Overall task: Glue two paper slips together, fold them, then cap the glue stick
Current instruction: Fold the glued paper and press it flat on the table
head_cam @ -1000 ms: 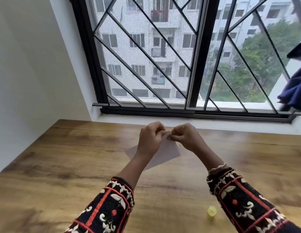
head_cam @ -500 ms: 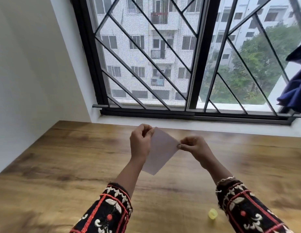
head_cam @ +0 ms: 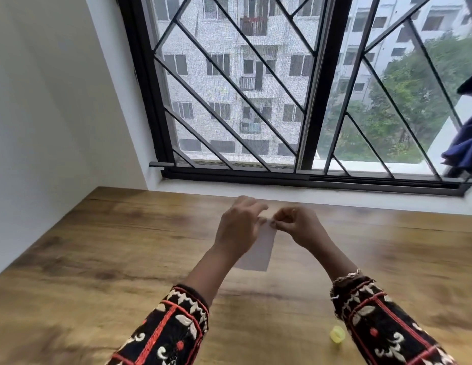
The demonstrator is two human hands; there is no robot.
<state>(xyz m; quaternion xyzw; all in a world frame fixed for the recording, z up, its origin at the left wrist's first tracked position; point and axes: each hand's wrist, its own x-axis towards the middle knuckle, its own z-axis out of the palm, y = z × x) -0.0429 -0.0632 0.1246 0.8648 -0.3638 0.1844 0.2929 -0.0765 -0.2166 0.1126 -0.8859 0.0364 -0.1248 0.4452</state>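
Paper slip [head_cam: 263, 248] hangs over wooden table [head_cam: 97, 259], between both hands | right hand [head_cam: 298, 225] pinches top corner | left hand [head_cam: 240, 227] blurred, covers left edge, grip unclear | yellow cap [head_cam: 337, 335] on table beside right sleeve [head_cam: 382, 325] | window grille [head_cam: 229, 101] behind

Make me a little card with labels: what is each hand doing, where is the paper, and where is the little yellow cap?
table: brown wood, below a barred window
paper: white, held by its top edge
left hand: at the paper's top edge, covering its left side; blurred, grip unclear
right hand: pinches the paper's top corner
yellow cap: on the table beside the right sleeve, apart from the paper
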